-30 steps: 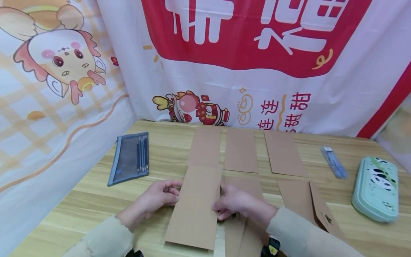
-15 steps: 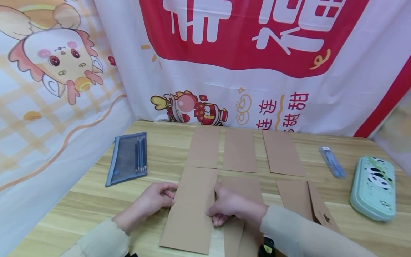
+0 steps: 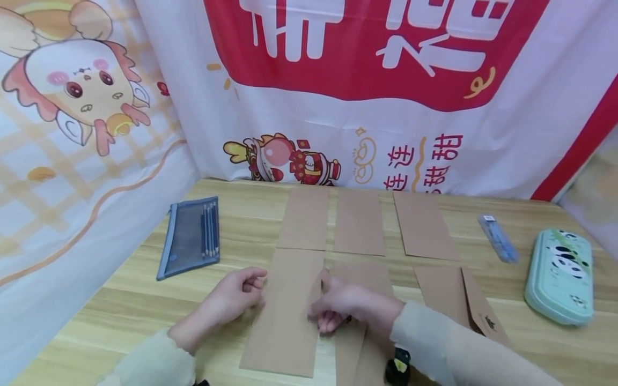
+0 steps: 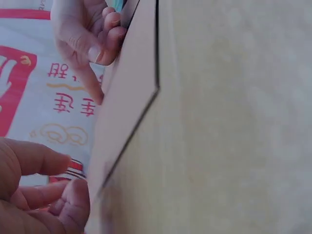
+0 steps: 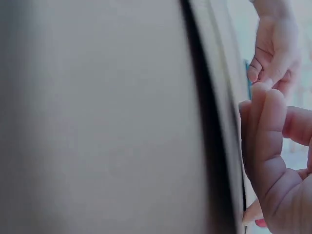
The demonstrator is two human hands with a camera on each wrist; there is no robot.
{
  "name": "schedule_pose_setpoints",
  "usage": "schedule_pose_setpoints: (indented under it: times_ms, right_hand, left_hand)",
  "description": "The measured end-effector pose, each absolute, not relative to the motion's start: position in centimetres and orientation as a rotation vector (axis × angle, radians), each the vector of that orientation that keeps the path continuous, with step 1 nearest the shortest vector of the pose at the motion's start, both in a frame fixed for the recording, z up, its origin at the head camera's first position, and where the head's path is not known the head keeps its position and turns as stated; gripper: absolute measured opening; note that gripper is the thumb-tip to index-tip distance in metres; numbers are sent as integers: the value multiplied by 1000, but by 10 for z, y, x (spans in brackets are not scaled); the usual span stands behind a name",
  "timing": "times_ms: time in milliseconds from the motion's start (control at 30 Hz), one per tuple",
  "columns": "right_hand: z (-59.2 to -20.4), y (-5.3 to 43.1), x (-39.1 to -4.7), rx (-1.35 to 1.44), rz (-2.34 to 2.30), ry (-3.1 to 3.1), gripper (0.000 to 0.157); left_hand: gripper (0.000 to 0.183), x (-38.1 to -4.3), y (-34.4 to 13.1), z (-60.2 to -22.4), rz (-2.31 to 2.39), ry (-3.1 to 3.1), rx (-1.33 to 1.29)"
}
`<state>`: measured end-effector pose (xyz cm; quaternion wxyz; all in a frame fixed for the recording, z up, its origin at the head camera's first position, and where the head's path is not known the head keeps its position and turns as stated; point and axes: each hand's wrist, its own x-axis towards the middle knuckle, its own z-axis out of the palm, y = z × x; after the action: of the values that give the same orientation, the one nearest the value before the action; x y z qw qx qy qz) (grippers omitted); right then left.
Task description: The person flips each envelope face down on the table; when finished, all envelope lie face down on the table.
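Note:
A long, flat brown kraft-paper piece (image 3: 288, 316) lies on the wooden table, its far end meeting another brown piece (image 3: 303, 219). At its left edge is my left hand (image 3: 237, 294), fingers loosely bent; in the left wrist view, this hand (image 4: 41, 190) has thumb and fingertips apart, with nothing between them. My right hand (image 3: 340, 304) rests at the opposite long edge. Its index finger reaches down to the paper in the left wrist view, the other fingers bent. More brown paper (image 3: 372, 273) lies under the right hand and forearm.
Two more brown pieces (image 3: 359, 222) (image 3: 425, 225) lie along the back. At right, a brown piece with a raised flap (image 3: 483, 311) sits near a blue packet (image 3: 498, 238) and a mint panda case (image 3: 560, 276). A blue mesh pouch with pencils (image 3: 188, 236) is at left.
The long brown piece has shifted slightly left and settled flat, its far end now aligned with the piece behind it. Both hands have loosened at its edges.

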<state>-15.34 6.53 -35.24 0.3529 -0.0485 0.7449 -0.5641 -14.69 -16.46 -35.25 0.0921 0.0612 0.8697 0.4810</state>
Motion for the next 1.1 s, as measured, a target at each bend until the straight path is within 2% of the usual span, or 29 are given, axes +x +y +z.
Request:
schedule_pose_setpoints:
  times_ms: [167,400,667,1100]
  right_hand:
    - [-331,83,-157,-207,-1597,1837,90]
    - [-310,127,-159,-303,-1650,1924,90]
    - [-316,170,-143,-218,-1687,1969,88]
    - [-338,203,-123,-181,-1711,1980,82]
  left_hand:
    - [43,-146,-149,-332,1508,2568,349]
    - [43,-150,-116,-322,1753,2252,419]
    - [53,-149,-84,-339,1823,2024,406]
    - [64,-145,-61,-351,1733,2015,314]
